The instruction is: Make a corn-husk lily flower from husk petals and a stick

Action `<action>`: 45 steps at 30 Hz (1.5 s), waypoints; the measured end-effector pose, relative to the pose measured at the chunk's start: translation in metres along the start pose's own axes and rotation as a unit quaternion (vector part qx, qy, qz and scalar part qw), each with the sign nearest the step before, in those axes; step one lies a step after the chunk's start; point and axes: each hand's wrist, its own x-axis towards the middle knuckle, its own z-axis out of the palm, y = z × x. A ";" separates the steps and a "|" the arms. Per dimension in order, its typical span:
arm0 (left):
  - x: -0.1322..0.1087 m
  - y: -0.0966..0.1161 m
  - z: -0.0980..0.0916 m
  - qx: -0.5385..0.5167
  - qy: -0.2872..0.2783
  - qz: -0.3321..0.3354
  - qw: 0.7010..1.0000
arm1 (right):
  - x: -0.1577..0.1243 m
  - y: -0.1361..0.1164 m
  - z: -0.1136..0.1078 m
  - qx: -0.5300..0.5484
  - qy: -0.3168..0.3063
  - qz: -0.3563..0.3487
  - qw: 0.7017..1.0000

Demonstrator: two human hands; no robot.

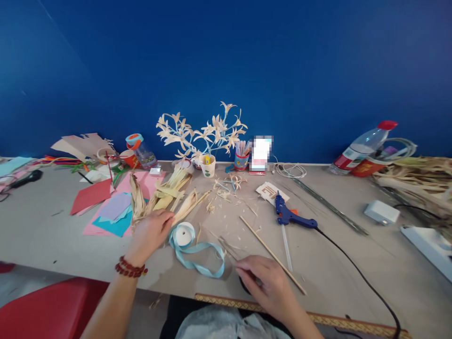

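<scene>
Left hand (150, 235), red bead bracelet (130, 268) on the wrist: fingers bent, tips at the near edge of the dried husks (187, 205). Couldn't tell whether I had one gripped or only touched it. Husks lay on the table (70, 247), left of middle, just right of the coloured paper sheets (113, 214) and beyond the ribbon spool (184, 234). Loose blue ribbon (205, 270) looped from the spool toward me.

Right hand (266, 280) was low near the table's front edge, thumb and forefinger close together by the near ends of some thin strands (228, 247); couldn't tell if I pinched any. A wooden stick (268, 252) slanted just beside that hand. Farther right, a blue glue gun (287, 215) lay on its side, a clear glue stick (286, 247) below its handle.

At the back, pale flowers (215, 127) on blue stems stood around a white cup (207, 168), with small scraps scattered in front.
</scene>
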 end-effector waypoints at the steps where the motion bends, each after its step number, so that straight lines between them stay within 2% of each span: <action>1: 0.007 -0.003 0.005 0.017 -0.018 -0.014 1.000 | -0.002 0.000 -0.002 -0.007 0.002 0.005 1.000; 5: 0.033 -0.011 0.020 0.124 -0.059 -0.097 0.986 | -0.007 0.001 -0.005 -0.024 0.010 0.019 0.999; 8: 0.051 -0.013 0.026 0.149 -0.081 -0.123 0.978 | -0.009 0.001 -0.004 -0.025 0.009 0.014 1.000; 11: 0.061 -0.012 0.026 0.152 -0.083 -0.128 0.976 | -0.011 0.000 -0.004 -0.031 0.013 0.010 0.999; 14: 0.055 -0.008 0.016 0.157 -0.064 -0.135 0.976 | -0.014 0.002 -0.006 -0.037 0.024 0.017 0.999; 17: 0.033 0.005 -0.001 0.145 -0.001 -0.140 0.980 | -0.016 0.004 -0.007 -0.028 0.029 0.035 0.999; 20: 0.009 0.031 -0.017 0.022 0.166 -0.062 0.984 | -0.011 0.003 -0.006 -0.003 0.036 0.048 0.998; 22: -0.001 0.054 -0.021 -0.053 0.232 -0.025 0.971 | -0.005 -0.001 -0.002 0.023 0.038 0.051 0.998; 23: -0.005 0.066 -0.021 -0.106 0.221 -0.007 0.969 | -0.001 -0.003 0.000 0.040 0.042 0.059 0.997; 24: -0.006 0.079 -0.019 -0.169 0.187 0.015 0.968 | 0.004 -0.006 0.004 0.060 0.047 0.075 0.994; 27: -0.009 0.114 -0.001 -0.345 0.045 0.058 0.936 | 0.014 -0.013 0.014 0.138 0.056 0.158 0.976; 29: -0.010 0.131 0.013 -0.410 -0.011 0.058 0.910 | 0.016 -0.014 0.020 0.208 0.056 0.215 0.953; 31: -0.012 0.142 0.025 -0.468 -0.052 0.037 0.881 | 0.016 -0.013 0.024 0.289 0.058 0.269 0.917; 34: -0.014 0.146 0.036 -0.570 -0.128 -0.016 0.812 | 0.011 -0.008 0.024 0.383 0.063 0.338 0.858; 36: -0.015 0.145 0.040 -0.621 -0.178 -0.033 0.763 | 0.008 -0.006 0.023 0.407 0.067 0.357 0.838; 37: -0.016 0.144 0.041 -0.634 -0.194 -0.038 0.748 | 0.007 -0.005 0.022 0.410 0.072 0.359 0.835; 39: -0.017 0.142 0.043 -0.643 -0.205 -0.049 0.736 | 0.007 -0.005 0.020 0.410 0.076 0.360 0.835; 45: -0.017 0.139 0.047 -0.644 -0.209 -0.068 0.732 | 0.013 -0.009 0.014 0.411 0.065 0.364 0.833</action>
